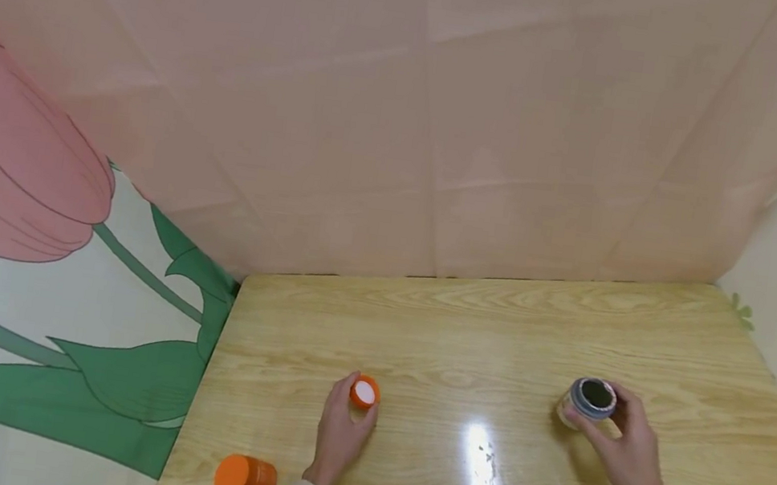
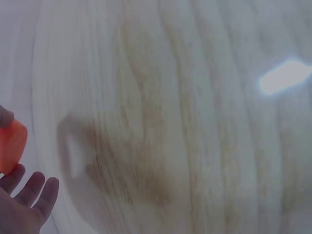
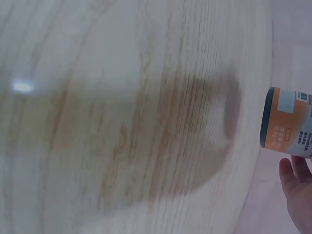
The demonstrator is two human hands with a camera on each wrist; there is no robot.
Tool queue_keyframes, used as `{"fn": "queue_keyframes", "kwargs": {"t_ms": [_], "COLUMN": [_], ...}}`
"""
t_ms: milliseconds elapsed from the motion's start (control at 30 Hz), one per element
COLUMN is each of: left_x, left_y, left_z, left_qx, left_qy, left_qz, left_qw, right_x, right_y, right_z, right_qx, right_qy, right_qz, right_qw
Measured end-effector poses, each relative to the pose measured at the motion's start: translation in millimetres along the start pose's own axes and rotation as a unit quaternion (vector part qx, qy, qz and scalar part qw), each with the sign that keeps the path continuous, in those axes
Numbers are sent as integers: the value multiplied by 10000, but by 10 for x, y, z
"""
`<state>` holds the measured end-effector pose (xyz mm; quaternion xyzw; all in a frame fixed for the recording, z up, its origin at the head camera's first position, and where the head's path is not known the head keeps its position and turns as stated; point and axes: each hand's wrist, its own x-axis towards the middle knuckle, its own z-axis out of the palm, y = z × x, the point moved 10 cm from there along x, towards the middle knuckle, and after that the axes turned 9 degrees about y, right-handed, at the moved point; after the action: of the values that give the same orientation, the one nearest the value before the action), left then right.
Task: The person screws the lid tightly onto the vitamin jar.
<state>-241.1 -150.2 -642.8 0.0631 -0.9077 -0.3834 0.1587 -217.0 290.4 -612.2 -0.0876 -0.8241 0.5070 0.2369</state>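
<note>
Between the thumb and fingers of my left hand is an orange cap, its white inner side turned up in the head view. The left wrist view catches the same cap at its left edge, with the other fingers spread below. My right hand grips an uncapped jar by its side. The jar's mouth faces up toward the head camera and looks dark inside, with a pinkish-white edge. An orange and white printed label wraps the jar in the right wrist view. Both held things appear raised above the table.
An orange bottle with an orange lid stands near the table's front left. The wood-patterned table carries a bright light reflection between the hands. A pinkish sheet hangs behind it, with flower-printed sheets at both sides.
</note>
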Motion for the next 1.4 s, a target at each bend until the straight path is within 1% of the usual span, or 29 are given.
{"fn": "queue_keyframes", "kwargs": {"t_ms": [67,200,267,333,367,467,533,600,700,800,933,967,1067,1167,1233,1333,1400], "left_x": [-39,-138,-193,-247,-269,-320,-344,-364,-395,-430,-481,-494,-529,-558,-575,-596,-612], "left_y": [31,80,98,103,113,152,191,236,288,318,349,366,437,512,545,563,568], "left_z": [14,61,85,113,116,119,111,101,108,139,191,197,194,178,177,198,217], "left_qx": [-15,-78,-171,-215,-290,-343,-385,-396,-474,-541,-580,-592,-616,-607,-603,-580,-589], "left_qy": [-12,-120,-189,-277,-287,-224,-130,-21,25,-48,-234,-256,-227,-127,-101,-155,-239], "left_qz": [64,58,-14,-146,-204,-214,-119,43,189,188,72,84,240,477,576,636,588], "left_qw": [10000,9999,9997,9993,9990,9989,9991,9992,9987,9983,9980,9979,9976,9969,9965,9962,9962], "right_x": [-33,-112,-158,-205,-228,-281,-311,-339,-379,-419,-480,-497,-548,-595,-621,-651,-665], "right_y": [0,8,3,-6,-19,-40,-55,-64,-74,-77,-108,-121,-145,-152,-153,-160,-185], "right_z": [1,6,15,32,43,73,91,108,134,165,215,231,271,308,325,341,352], "right_qx": [-22,17,67,105,104,109,77,65,-50,-69,20,61,75,59,44,96,167], "right_qy": [-33,-57,-31,-17,-20,-36,-72,-107,-168,-172,-144,-152,-191,-263,-294,-301,-261], "right_qz": [35,154,192,219,212,210,224,265,312,351,239,197,92,74,68,27,-49], "right_qw": [10000,9999,9998,9997,9997,9997,9997,9996,9994,9992,9996,9997,9997,9996,9995,9995,9995]}}
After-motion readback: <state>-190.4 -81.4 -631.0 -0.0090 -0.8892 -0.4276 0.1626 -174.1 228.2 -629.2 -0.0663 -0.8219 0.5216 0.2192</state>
